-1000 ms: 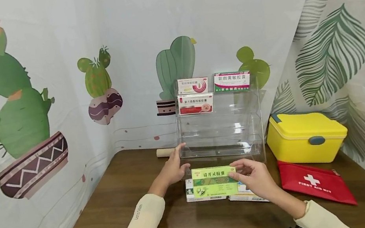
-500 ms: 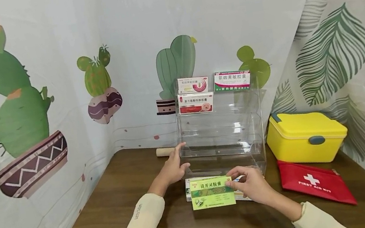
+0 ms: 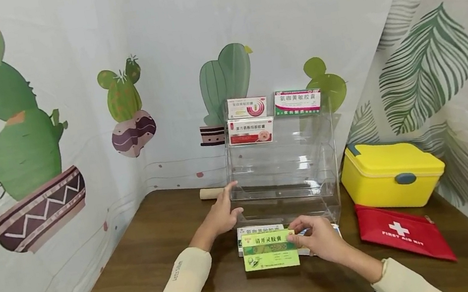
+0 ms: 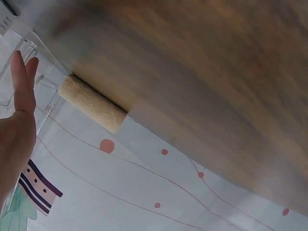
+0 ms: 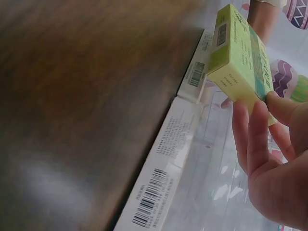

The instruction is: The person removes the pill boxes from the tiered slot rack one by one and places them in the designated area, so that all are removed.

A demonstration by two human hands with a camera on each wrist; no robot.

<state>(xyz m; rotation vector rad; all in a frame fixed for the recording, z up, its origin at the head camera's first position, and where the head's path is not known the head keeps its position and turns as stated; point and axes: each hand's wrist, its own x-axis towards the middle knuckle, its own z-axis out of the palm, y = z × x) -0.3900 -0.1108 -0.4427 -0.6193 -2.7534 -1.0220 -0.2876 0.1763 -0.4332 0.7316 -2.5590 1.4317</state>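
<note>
My right hand [image 3: 321, 240] pinches a green medicine box [image 3: 271, 258] by its right end, thumb on the printed front. The box hangs upright in front of two white medicine boxes that lie on the table. Of these, the left white box [image 3: 256, 229] is partly covered by the green one; the right wrist view shows the side of the nearer white box [image 5: 159, 178] with a barcode. Fingers straight, my left hand [image 3: 224, 214] rests against the left side of a clear stepped display rack [image 3: 283, 165].
Up on the rack stand a white-and-pink box [image 3: 248, 108], a red-and-white box [image 3: 251, 131] and a magenta-and-green box [image 3: 298, 102]. To the right are a yellow case [image 3: 390, 175] and a red first aid pouch [image 3: 404, 236]. A beige roll [image 3: 211, 193] lies behind my left hand.
My right hand has brought the green box down, toward me and slightly left, uncovering more of the left white box. The left hand has stayed at the rack.
</note>
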